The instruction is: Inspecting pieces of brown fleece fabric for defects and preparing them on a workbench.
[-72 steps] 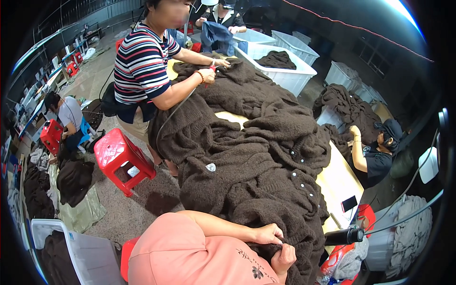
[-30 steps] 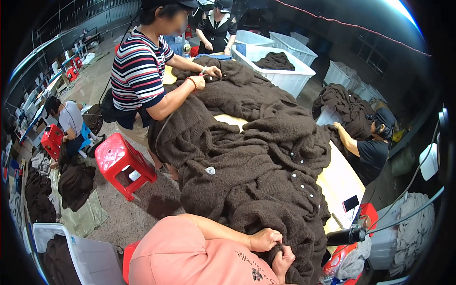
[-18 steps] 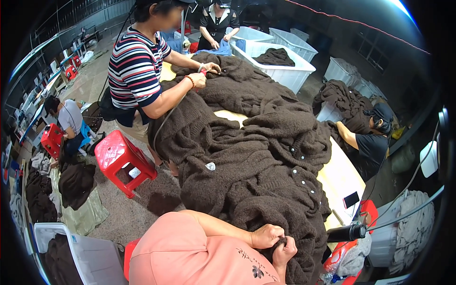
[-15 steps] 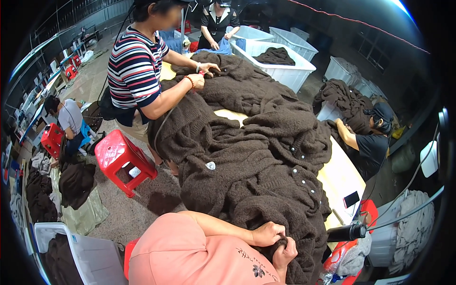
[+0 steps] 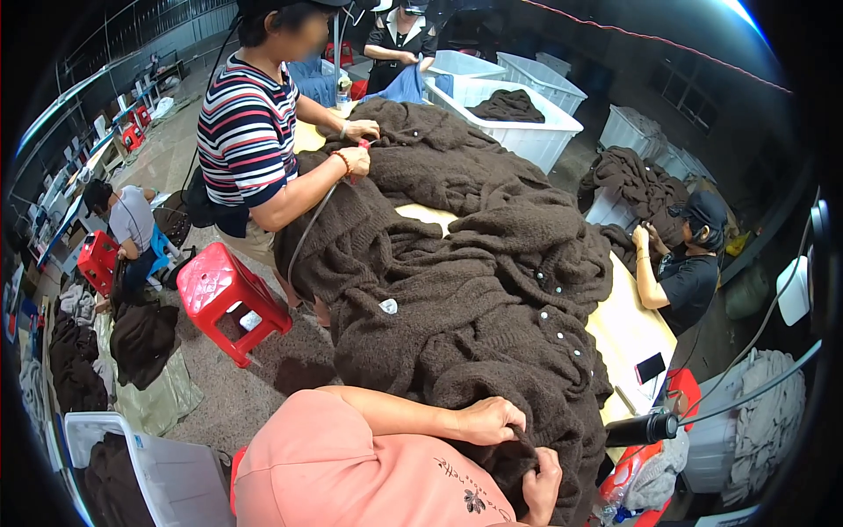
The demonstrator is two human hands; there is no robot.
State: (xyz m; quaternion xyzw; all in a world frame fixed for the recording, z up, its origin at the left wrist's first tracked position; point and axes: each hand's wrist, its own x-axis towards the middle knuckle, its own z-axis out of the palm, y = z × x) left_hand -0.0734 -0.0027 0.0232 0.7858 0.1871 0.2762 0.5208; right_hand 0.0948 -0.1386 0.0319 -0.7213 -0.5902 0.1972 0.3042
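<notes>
Dark lettering (image 5: 451, 472) on pink shirt (image 5: 307, 461).

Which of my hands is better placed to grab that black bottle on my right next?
Probably your right hand: it is nearer the black bottle, while your left hand sits farther left. Both look closed on the brown knit fabric, so the right would likely need to let go first.

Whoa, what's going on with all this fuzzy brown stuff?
A person in a pink top holds a bit of brown knit cloth between their left hand and right hand. It's heaped across a pale yellow table. On the left, a co-worker in a striped shirt holds something red by the heap, too small to make out. At the far end, another co-worker handles blue cloth.
</notes>
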